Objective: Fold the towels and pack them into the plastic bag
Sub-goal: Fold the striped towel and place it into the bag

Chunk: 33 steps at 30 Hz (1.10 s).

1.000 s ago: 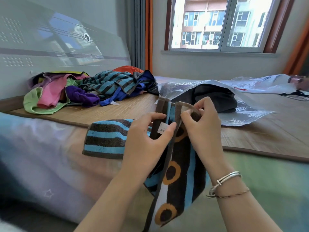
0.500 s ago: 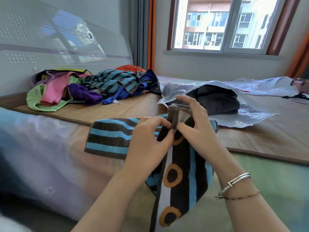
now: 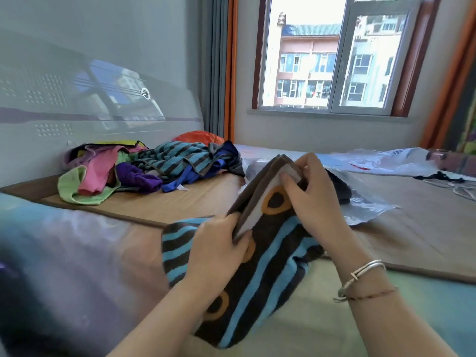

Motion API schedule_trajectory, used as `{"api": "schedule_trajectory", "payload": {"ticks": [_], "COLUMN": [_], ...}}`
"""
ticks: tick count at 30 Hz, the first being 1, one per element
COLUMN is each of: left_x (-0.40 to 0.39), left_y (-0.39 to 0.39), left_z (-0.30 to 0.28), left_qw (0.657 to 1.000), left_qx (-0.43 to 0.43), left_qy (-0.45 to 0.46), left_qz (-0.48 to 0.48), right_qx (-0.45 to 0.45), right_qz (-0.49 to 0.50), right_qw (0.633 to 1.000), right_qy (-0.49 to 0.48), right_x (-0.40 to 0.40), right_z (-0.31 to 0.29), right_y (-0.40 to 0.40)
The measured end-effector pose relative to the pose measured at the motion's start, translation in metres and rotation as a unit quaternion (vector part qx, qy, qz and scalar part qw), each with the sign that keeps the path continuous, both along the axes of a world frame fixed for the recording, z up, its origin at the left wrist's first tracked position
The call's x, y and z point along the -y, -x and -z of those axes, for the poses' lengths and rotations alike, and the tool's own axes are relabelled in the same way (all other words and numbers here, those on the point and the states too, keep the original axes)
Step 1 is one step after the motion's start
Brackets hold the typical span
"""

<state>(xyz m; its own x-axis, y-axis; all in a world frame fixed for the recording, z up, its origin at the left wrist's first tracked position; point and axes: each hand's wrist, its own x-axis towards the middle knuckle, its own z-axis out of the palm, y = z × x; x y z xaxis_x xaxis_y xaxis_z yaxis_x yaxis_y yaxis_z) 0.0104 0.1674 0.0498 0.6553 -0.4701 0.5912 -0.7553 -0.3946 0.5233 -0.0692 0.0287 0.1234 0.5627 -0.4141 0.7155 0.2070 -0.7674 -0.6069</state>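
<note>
A brown towel (image 3: 268, 274) with blue stripes and orange rings is doubled over in front of me and hangs down over the bed edge. My left hand (image 3: 219, 251) pinches its folded edge low on the left. My right hand (image 3: 311, 191) pinches the two top corners together, higher and to the right. Behind my right hand lies a clear plastic bag (image 3: 365, 204) holding a dark folded towel (image 3: 340, 189), mostly hidden by my hand. A pile of unfolded towels (image 3: 144, 171) in green, pink, purple and blue stripes sits at the back left.
The bed carries a bamboo mat (image 3: 425, 228). A grey headboard (image 3: 77, 104) rises on the left. More plastic bags (image 3: 386, 161) lie at the back right under the window (image 3: 332, 60). An orange cloth (image 3: 198, 137) peeks from behind the pile.
My hands have moved apart along the towel's edge: the right rose with the corners, the left slid down and left. The towel's edge is now stretched between them.
</note>
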Motion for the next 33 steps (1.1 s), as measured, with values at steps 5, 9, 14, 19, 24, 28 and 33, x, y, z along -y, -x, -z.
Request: {"api": "schedule_trajectory", "payload": {"ticks": [5, 9, 14, 19, 24, 28, 33], "left_x": [-0.040, -0.071, -0.109, -0.151, -0.179, -0.193, -0.196], "left_y": [-0.034, -0.049, -0.049, -0.061, -0.088, -0.114, -0.177], "left_z": [-0.053, -0.111, -0.204, -0.248, -0.210, -0.187, -0.147], "left_qw": [0.996, 0.996, 0.993, 0.987, 0.978, 0.995, 0.968], "left_qx": [-0.004, -0.014, 0.074, 0.087, 0.016, 0.003, -0.036], "left_qy": [-0.069, -0.055, -0.031, -0.092, -0.181, -0.068, -0.195], "left_qz": [-0.063, -0.064, -0.084, -0.101, -0.099, -0.077, -0.151], "right_qx": [0.024, -0.015, 0.057, 0.065, -0.033, -0.101, -0.244], "right_qz": [0.002, -0.021, -0.068, -0.086, -0.076, -0.098, -0.037], "right_qw": [0.998, 0.996, 0.983, 0.981, 0.982, 0.977, 0.964], "right_qy": [-0.059, -0.091, -0.158, -0.160, -0.167, -0.163, -0.097], "right_x": [0.012, 0.022, 0.016, 0.004, -0.001, 0.000, 0.008], "right_z": [-0.059, -0.104, -0.158, -0.172, -0.139, -0.117, -0.090], "right_y": [-0.001, -0.007, -0.007, -0.020, -0.052, -0.078, -0.127]}}
